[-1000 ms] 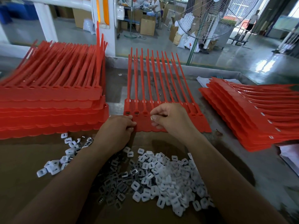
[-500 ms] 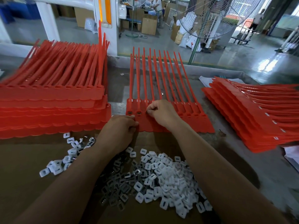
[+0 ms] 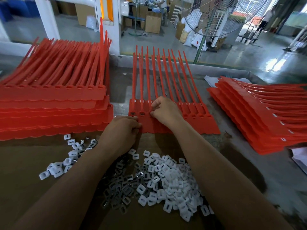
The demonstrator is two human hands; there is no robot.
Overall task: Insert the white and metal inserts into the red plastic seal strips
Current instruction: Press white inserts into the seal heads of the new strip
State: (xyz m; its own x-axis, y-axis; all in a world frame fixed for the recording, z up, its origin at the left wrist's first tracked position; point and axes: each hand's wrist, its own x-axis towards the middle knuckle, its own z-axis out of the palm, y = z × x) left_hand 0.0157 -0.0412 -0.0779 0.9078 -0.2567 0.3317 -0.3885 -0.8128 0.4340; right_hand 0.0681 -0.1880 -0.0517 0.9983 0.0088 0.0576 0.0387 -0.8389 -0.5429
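Red seal strips (image 3: pixel 199 125), joined in one sheet, lie flat in the middle of the desk (image 3: pixel 240 163). The right hand (image 3: pixel 166 110) has its grip pinching at the third socket, probably on one of the inserts (image 3: pixel 166 183), but the fingers hide it. The left hand (image 3: pixel 121 131) curls at the sheet's near edge; if it holds something, I cannot tell. A tilted insert may jam, or the sheet may slide. The left stack (image 3: pixel 53 113) and right stack (image 3: pixel 257 117) crowd both sides, and the forearms may scatter the pile.
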